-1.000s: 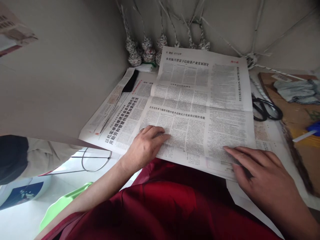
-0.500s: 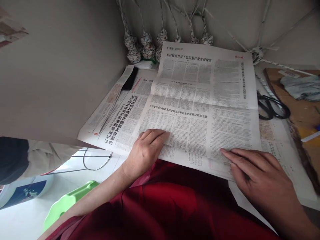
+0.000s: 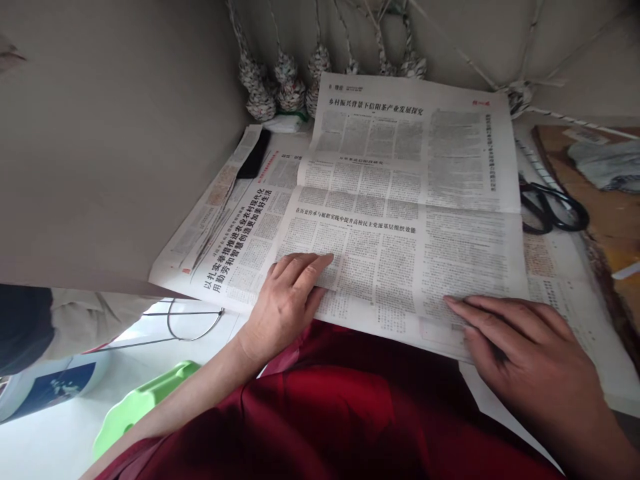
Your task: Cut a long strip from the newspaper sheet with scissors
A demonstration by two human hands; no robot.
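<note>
A printed newspaper sheet (image 3: 370, 233) lies spread in front of me, with a crease across its middle and its lower edge near my lap. On its lower left part rests my left hand (image 3: 287, 297), fingers stretched over the print and the thumb apart beside the sheet's lower edge. My right hand (image 3: 525, 340) lies at the lower right of the sheet, palm down, its fingers extended and the index fingertip touching the paper. Another newspaper (image 3: 240, 247) sticks out from beneath on the left. Black-handled scissors (image 3: 555, 210) lie by the right edge, partly under the sheet.
Several woven paper gourd shapes (image 3: 257, 87) stand along the back wall. A black flat object (image 3: 254, 157) and paper strips (image 3: 220, 193) lie at left. A wooden board (image 3: 600, 200) with a grey cloth (image 3: 607, 163) is at right. Below left is a green plastic item (image 3: 135, 407).
My left fingers have lifted and spread slightly, and the thumb now shows apart from them. My right hand stays nearly where it was. The view has shifted a little.
</note>
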